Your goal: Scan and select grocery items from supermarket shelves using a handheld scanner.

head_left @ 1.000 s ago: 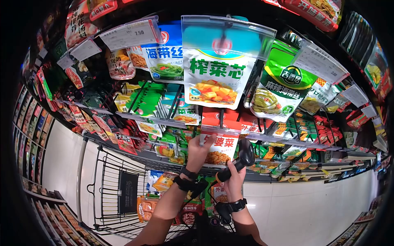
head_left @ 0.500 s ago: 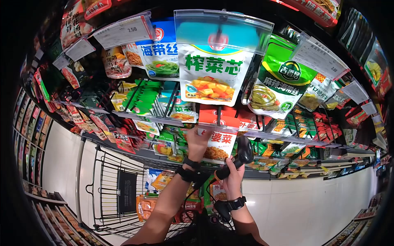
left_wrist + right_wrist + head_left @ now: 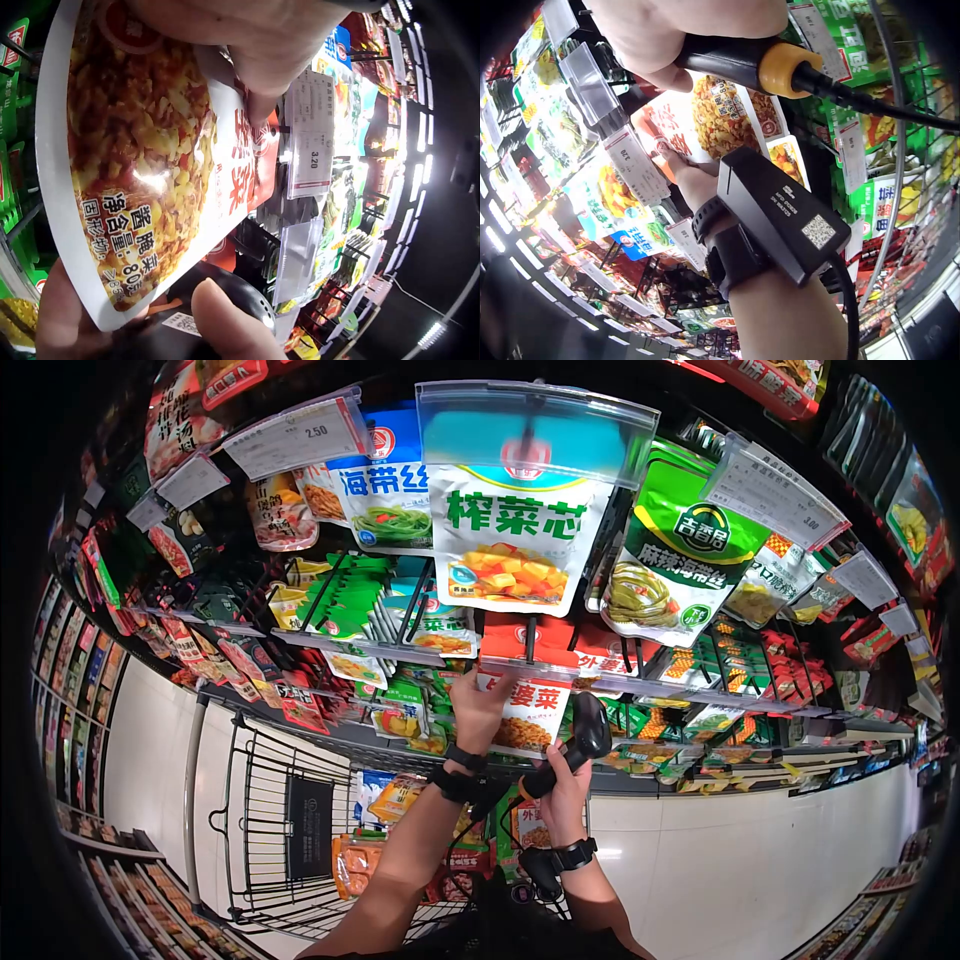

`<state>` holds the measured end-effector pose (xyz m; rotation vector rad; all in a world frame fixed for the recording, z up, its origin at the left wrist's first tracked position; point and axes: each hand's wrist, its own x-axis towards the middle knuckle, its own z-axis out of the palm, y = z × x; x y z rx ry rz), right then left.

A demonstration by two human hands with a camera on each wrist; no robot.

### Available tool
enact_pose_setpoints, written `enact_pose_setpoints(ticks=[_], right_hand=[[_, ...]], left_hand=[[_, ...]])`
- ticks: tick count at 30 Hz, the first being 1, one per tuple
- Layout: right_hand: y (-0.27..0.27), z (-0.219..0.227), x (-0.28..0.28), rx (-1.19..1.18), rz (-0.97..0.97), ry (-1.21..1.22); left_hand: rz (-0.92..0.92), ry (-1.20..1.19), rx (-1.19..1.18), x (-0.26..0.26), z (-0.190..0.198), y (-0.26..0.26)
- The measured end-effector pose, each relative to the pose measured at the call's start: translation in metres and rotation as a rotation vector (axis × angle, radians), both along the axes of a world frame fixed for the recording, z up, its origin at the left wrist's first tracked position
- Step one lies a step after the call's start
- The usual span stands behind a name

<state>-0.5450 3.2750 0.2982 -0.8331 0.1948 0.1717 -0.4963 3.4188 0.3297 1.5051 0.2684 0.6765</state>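
Observation:
A red-and-white pouch of pickled vegetables (image 3: pixel 530 725) hangs on a rack peg below a clear label holder. My left hand (image 3: pixel 478 712) pinches it at its upper left edge; the thumb lies near the red top in the left wrist view. My right hand (image 3: pixel 568 790) grips a black barcode scanner (image 3: pixel 592 728) with an orange collar and a cable. In the left wrist view, right-hand fingers (image 3: pixel 60 307) are right at the pouch's lower corner, while the scanner body (image 3: pixel 232 300) sits under its edge. The scanner handle (image 3: pixel 724 60) shows in the right wrist view.
Above hangs a large white-and-teal pouch (image 3: pixel 510 540), beside a green one (image 3: pixel 680 560). Price tags (image 3: pixel 295 440) jut from the rack. A wire shopping cart (image 3: pixel 265 810) holding several packages stands at lower left. The scanner cable (image 3: pixel 885 112) runs past the cart's wire.
My left hand has moved from in front of the pouch to its upper left edge and taken hold of it. The scanner has shifted slightly left, and the head view has shifted a little.

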Motion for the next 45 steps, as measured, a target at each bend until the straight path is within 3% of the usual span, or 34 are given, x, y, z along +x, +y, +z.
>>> enact_pose_setpoints(ticks=[25, 28, 30, 34, 36, 37, 45], right_hand=[[0.003, -0.001, 0.0, 0.031, -0.059, 0.037], [0.003, 0.004, -0.001, 0.041, -0.06, 0.04], [0.003, 0.006, 0.0, 0.053, -0.06, 0.032], [0.001, 0.003, 0.0, 0.043, -0.059, 0.033], [0.001, 0.001, 0.001, 0.045, -0.057, 0.054], [-0.001, -0.005, 0.001, 0.045, -0.036, 0.075], [0.005, -0.015, 0.006, 0.025, -0.095, 0.126]], left_hand=[[0.094, -0.083, 0.062, -0.002, 0.002, -0.009], [0.142, -0.042, 0.17, -0.005, 0.009, -0.009], [0.096, -0.079, 0.054, -0.001, 0.008, -0.009], [0.105, -0.038, 0.042, -0.006, 0.017, -0.014], [0.039, 0.111, -0.027, -0.009, 0.014, -0.012], [0.02, 0.035, -0.092, -0.009, 0.011, -0.012], [0.059, 0.072, -0.069, -0.008, 0.003, -0.011]])
